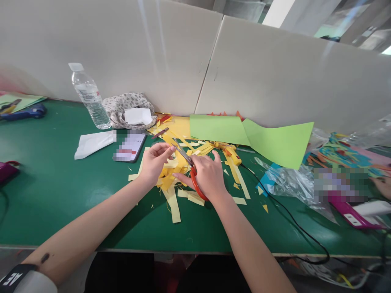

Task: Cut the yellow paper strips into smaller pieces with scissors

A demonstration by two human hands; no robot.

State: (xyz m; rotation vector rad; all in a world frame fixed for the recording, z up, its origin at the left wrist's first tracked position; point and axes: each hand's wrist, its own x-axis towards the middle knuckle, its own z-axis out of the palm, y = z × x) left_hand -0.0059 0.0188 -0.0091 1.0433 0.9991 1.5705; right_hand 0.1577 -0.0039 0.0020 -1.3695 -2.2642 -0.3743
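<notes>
My right hand (210,173) is closed round the red handles of a pair of scissors (194,179). Their metal blades point up and left, toward my left hand (155,160). The left thumb and fingers are pinched together close to the blade tips; whatever they hold is too small to make out, though yellow paper shows right behind them. Beneath both hands lies a loose heap of yellow paper strips (173,207). A yellow glue gun (233,156) with a black cable rests just beyond my right hand.
Green paper sheets (220,128) lean along the back wall. To the left are a phone (130,147), a white tissue (93,144), a patterned pouch (122,106) and a tilted water bottle (90,97). Clear plastic (293,183) and another person's hand (381,185) are at right.
</notes>
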